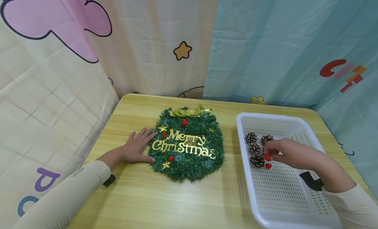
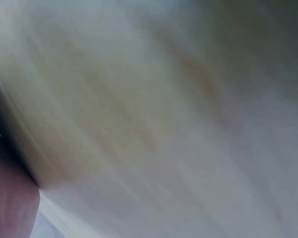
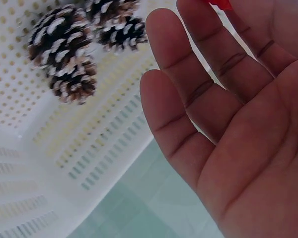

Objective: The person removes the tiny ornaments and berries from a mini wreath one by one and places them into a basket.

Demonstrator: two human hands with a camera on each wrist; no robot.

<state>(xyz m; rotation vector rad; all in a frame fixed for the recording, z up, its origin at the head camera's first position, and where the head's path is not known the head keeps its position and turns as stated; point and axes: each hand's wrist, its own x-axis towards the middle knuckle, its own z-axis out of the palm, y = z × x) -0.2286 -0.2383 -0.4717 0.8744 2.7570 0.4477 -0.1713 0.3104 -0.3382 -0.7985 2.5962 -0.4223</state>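
By the fingers of the right hand point(image 1: 290, 152), a red pom-pom point(image 1: 267, 157) is pinched in the white basket point(image 1: 280, 189), near pine cones point(image 1: 255, 148). The wreath point(image 1: 189, 170), laid on the desk point(image 1: 177, 206), is touched at its left edge by the left hand's point(image 1: 138, 148) outspread fingers.

Bristly wreath point(image 1: 189, 171) with shiny metallic lettering point(image 1: 185, 147), glittery ribbon point(image 1: 187, 112) and matt pom-poms point(image 1: 184, 122); smooth wood-grain tabletop point(image 1: 206, 202); at right, a smooth plastic basket point(image 1: 280, 191) and rough, woody pine cones point(image 1: 255, 148); far side, creased cloth curtain point(image 1: 265, 51).
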